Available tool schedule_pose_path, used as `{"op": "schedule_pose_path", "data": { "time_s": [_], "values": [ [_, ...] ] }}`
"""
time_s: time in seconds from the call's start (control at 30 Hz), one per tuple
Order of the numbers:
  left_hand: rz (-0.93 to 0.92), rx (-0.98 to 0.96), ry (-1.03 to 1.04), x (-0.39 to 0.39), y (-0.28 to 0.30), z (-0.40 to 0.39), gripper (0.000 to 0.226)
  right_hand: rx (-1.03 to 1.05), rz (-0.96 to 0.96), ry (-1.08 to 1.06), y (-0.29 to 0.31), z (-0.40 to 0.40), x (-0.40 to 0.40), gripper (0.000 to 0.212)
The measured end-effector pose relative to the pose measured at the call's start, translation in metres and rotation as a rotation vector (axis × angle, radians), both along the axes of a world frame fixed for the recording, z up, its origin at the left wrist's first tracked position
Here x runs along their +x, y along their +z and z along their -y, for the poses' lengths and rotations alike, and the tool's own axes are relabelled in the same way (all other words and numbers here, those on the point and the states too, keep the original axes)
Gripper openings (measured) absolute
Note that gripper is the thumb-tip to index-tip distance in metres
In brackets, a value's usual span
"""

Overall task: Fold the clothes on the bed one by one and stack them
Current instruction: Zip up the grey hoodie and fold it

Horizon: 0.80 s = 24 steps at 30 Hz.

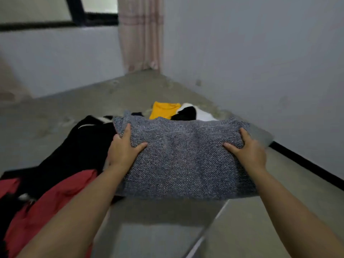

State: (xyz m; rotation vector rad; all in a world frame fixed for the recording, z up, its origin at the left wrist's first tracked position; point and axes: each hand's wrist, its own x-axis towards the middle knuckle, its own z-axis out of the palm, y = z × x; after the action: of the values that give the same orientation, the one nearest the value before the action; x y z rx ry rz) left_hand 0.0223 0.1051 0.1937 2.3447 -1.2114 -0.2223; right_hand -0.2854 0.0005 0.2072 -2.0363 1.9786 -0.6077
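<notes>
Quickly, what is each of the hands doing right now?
Left hand: grips the left edge of the grey knit garment.
Right hand: grips the same garment's right edge.

Head view: worn on the person's head | faces forward and down along both forearms | close to the bed (pixel 55 116) | wide-angle; room corner beyond.
</notes>
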Motion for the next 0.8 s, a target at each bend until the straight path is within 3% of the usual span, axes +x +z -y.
{"op": "schedule_pose_path", "data": {
  "time_s": [0.3,0.53,0.8],
  "values": [
    [0.027,-0.175,-0.378,-0.219,0.074,0.174,0.090,-0.182,0.006,-0.297,0.079,0.050,-0.238,0.086],
    [-0.059,-0.229,-0.501,-0.391,0.110,0.305,0.091,-0.229,-0.041,-0.343,0.120,0.138,-0.399,0.088],
    [0.008,-0.271,-0.517,-0.490,0.139,0.455,0.092,-0.321,-0.089,-0.372,0.146,0.277,-0.501,0.090]
  ]
}}
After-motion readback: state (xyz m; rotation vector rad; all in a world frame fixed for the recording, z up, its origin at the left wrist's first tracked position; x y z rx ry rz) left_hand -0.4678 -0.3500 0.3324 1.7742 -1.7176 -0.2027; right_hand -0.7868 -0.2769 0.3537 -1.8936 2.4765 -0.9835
